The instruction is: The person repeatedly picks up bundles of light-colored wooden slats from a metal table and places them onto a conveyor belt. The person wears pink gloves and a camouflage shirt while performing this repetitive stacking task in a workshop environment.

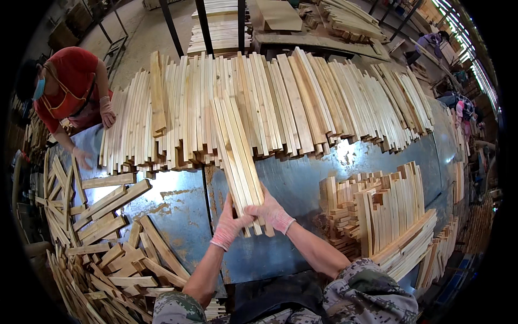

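Pale wood front and centre: a bundle (237, 156) of strips, near end clasped from both sides, far end over the long row (259, 102); whether it rests there, can't say. Left hand (230, 223) has the left edge, right hand (272, 211) the right, thumbs over the top, other fingers mostly hidden. That two-sided squeeze probably keeps the strips together. And the row lies side by side on the metal table (288, 186), likely to save space! Loose heap (116, 256) left, tidy stack (394, 210) right, co-worker (73, 81) at the row's left end.
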A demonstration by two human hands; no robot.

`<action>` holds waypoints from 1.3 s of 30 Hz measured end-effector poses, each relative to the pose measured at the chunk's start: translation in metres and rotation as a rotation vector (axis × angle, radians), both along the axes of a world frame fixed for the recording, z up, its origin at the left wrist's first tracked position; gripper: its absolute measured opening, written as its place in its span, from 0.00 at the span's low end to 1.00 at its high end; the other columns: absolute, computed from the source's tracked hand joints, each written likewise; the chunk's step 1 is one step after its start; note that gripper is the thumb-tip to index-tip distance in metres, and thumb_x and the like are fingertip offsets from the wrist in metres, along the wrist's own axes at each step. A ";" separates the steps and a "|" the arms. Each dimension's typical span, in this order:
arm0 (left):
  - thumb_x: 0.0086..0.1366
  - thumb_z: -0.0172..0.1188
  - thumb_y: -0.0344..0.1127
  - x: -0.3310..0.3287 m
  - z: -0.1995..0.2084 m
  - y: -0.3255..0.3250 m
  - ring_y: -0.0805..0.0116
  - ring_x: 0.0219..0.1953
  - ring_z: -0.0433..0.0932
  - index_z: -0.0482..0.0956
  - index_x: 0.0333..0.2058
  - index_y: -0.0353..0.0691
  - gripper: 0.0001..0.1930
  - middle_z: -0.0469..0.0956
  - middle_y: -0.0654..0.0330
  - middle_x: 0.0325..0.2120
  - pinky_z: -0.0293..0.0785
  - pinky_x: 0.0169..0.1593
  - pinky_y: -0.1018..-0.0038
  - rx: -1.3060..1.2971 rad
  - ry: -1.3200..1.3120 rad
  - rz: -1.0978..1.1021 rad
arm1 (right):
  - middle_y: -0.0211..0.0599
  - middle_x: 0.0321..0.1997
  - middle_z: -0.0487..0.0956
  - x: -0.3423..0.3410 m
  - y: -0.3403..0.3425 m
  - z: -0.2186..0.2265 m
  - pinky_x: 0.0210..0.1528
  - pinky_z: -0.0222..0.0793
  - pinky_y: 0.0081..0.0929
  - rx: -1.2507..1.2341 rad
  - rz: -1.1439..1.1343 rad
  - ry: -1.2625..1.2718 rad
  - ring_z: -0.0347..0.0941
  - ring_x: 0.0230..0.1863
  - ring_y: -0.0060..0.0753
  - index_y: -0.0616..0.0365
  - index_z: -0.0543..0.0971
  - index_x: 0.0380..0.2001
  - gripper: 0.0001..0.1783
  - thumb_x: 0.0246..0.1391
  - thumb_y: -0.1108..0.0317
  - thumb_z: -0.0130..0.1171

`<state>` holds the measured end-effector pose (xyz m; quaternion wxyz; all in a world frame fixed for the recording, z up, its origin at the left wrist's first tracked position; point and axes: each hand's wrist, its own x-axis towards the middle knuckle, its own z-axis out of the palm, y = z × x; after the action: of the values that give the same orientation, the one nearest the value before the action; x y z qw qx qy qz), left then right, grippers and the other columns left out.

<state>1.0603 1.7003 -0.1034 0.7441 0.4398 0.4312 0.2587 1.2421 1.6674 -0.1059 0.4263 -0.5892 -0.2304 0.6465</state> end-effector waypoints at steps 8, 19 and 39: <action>0.54 0.79 0.33 0.013 -0.009 -0.094 0.62 0.59 0.78 0.42 0.80 0.37 0.63 0.75 0.51 0.62 0.76 0.64 0.65 0.004 0.149 0.024 | 0.52 0.58 0.84 0.015 -0.035 0.034 0.61 0.78 0.37 -0.197 0.197 -0.363 0.82 0.58 0.40 0.66 0.72 0.65 0.44 0.51 0.56 0.80; 0.60 0.67 0.38 -0.008 0.033 -0.225 0.61 0.66 0.74 0.53 0.78 0.36 0.50 0.74 0.52 0.65 0.71 0.68 0.65 0.165 0.115 0.307 | 0.35 0.54 0.81 -0.032 -0.162 0.032 0.55 0.77 0.30 0.229 -0.092 0.156 0.77 0.52 0.27 0.60 0.73 0.66 0.33 0.59 0.66 0.69; 0.62 0.66 0.34 -0.147 0.099 -0.611 0.60 0.59 0.79 0.46 0.79 0.29 0.52 0.75 0.48 0.62 0.76 0.62 0.69 0.455 0.405 1.231 | 0.42 0.65 0.76 -0.232 -0.420 0.067 0.69 0.70 0.33 0.290 0.877 0.228 0.73 0.64 0.34 0.65 0.60 0.76 0.51 0.52 0.67 0.73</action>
<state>0.9134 1.0889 -0.0047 0.2556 0.2996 0.6681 0.6313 1.0104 1.2477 -0.0389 0.2135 -0.2959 -0.4972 0.7872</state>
